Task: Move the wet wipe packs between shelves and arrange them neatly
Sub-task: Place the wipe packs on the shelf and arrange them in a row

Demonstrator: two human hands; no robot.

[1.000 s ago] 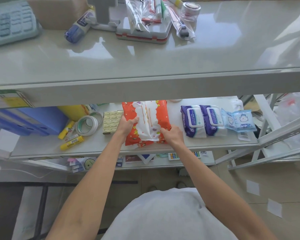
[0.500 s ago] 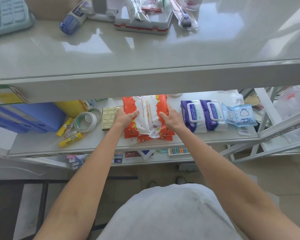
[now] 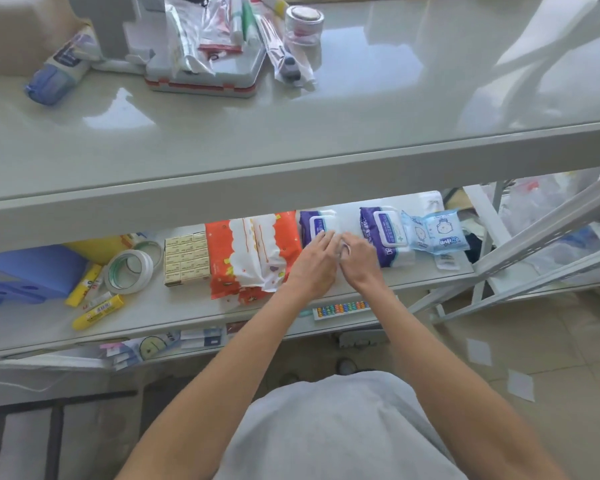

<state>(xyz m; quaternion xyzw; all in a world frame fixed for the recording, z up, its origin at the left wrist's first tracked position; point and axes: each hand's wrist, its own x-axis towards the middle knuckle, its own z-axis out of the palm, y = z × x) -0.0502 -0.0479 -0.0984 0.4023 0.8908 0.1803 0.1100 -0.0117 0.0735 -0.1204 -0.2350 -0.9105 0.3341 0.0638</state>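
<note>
The purple wet wipe pack (image 3: pixel 314 223) on the left of the pair lies on the middle shelf (image 3: pixel 174 315), toward its back edge, its long axis running front to back. Both hands meet at its right flank, in the gap between it and the second purple pack (image 3: pixel 383 237). The left hand (image 3: pixel 314 263) rests over the near end of the left pack, fingers spread flat on it; the right hand (image 3: pixel 359 261) is beside it, fingers curled, but I cannot tell whether it grips anything or only presses into the gap. The left hand seems the nearer one for any nudge to this pack, the right for the second pack, which stands just to its right.

Beyond the second pack, a pale blue pack (image 3: pixel 437 232) leans at the shelf's right end, touching it. On the other side, the orange-and-white pack (image 3: pixel 253 252) lies just beside the left purple pack, slightly skewed, its front end nearer the shelf's front edge. Closing the gap looks like the step in hand.
</note>
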